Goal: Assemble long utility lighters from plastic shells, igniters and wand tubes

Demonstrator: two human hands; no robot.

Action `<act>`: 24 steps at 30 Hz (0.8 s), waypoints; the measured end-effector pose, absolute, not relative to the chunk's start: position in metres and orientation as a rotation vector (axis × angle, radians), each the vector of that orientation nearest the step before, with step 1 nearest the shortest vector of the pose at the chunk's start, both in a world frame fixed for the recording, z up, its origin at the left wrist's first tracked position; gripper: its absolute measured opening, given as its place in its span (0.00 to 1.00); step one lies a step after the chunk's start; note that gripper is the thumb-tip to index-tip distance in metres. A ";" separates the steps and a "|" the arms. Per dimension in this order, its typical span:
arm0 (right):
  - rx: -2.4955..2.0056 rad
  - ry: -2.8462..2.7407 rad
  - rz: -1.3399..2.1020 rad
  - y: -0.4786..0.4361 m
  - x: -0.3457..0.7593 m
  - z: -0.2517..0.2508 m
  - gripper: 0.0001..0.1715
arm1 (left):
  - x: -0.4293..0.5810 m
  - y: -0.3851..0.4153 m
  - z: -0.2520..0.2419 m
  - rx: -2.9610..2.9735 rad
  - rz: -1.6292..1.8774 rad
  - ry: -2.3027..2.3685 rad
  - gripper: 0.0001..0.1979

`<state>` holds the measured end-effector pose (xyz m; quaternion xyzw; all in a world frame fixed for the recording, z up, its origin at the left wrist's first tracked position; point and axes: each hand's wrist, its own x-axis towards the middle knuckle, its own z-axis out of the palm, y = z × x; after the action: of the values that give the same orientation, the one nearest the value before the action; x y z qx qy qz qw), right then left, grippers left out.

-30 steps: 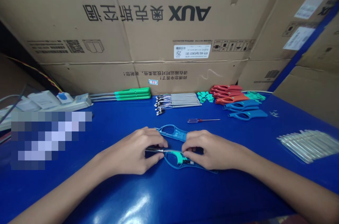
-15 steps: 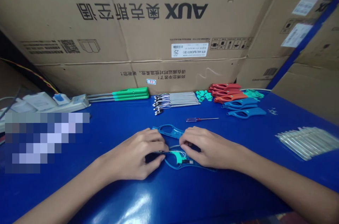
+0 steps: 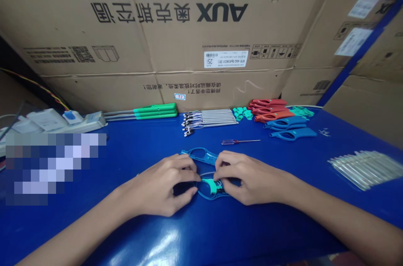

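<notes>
Gripping blue shell (image 3: 210,195): left hand (image 3: 160,184) | right hand (image 3: 248,178) pinching its teal trigger (image 3: 210,184) | shell between both

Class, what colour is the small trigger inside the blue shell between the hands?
Teal green; the small plastic trigger shows best in the head view.

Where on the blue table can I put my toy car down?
Bare spots: between the green-handled tools and the left hand; between the right hand and the clear tubes; the near table edge between the forearms. Crowded: the back row by the boxes, and around the blue shell under both hands.
</notes>
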<state>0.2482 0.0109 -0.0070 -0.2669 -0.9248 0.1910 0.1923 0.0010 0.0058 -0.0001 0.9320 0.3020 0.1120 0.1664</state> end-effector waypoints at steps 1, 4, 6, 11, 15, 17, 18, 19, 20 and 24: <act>-0.753 -2.597 0.541 0.011 0.248 -0.007 0.14 | 0.001 0.006 0.000 2.647 0.316 0.860 0.12; -0.758 -2.599 0.561 0.010 0.248 -0.006 0.11 | 0.000 0.005 0.000 2.627 0.302 0.864 0.12; -0.758 -2.597 0.573 0.009 0.248 -0.005 0.09 | -0.001 0.005 0.001 2.620 0.300 0.867 0.12; -0.786 -2.613 0.588 0.007 0.247 -0.002 0.06 | 0.000 0.006 0.002 2.614 0.314 0.873 0.11; -0.807 -2.636 0.608 0.007 0.246 -0.001 0.07 | 0.000 0.006 0.002 2.616 0.312 0.874 0.10; -0.799 -2.646 0.597 0.007 0.246 -0.001 0.08 | 0.000 0.006 0.001 2.621 0.304 0.875 0.10; -0.789 -2.650 0.588 0.007 0.247 -0.002 0.08 | 0.000 0.006 0.001 2.626 0.300 0.878 0.10; -0.771 -2.651 0.573 0.007 0.247 -0.002 0.08 | 0.000 0.006 0.001 2.633 0.298 0.879 0.10; -0.748 -2.650 0.556 0.007 0.247 -0.003 0.08 | -0.001 0.006 0.000 2.641 0.298 0.878 0.10; -0.682 -2.623 0.470 0.011 0.248 -0.007 0.08 | -0.002 0.006 0.000 2.674 0.308 0.873 0.08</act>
<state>0.2481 0.0110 -0.0072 -0.2432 -0.9354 0.1676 0.1944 -0.0015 0.0059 -0.0002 0.9334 0.3048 0.1076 0.1555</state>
